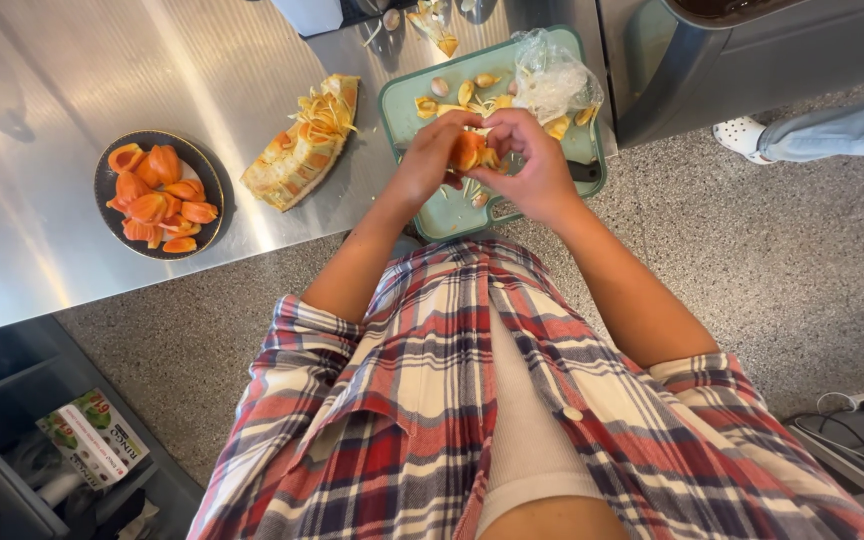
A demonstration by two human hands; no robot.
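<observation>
Both of my hands meet over a green cutting board (452, 215) at the edge of a steel counter. My left hand (430, 158) and my right hand (527, 160) pinch the same orange fruit pod (468, 150) between their fingertips. Pale seeds and yellow fruit scraps (467, 92) lie scattered on the board's far half. A crumpled clear plastic bag (552, 78) sits on the board's far right corner.
A cut jackfruit chunk (302, 150) lies on the steel counter (72, 80) left of the board. A dark plate (104, 180) further left holds several orange pods. Another person's white shoe (740, 132) stands on the speckled floor at right. A shelf with a box (92, 435) is lower left.
</observation>
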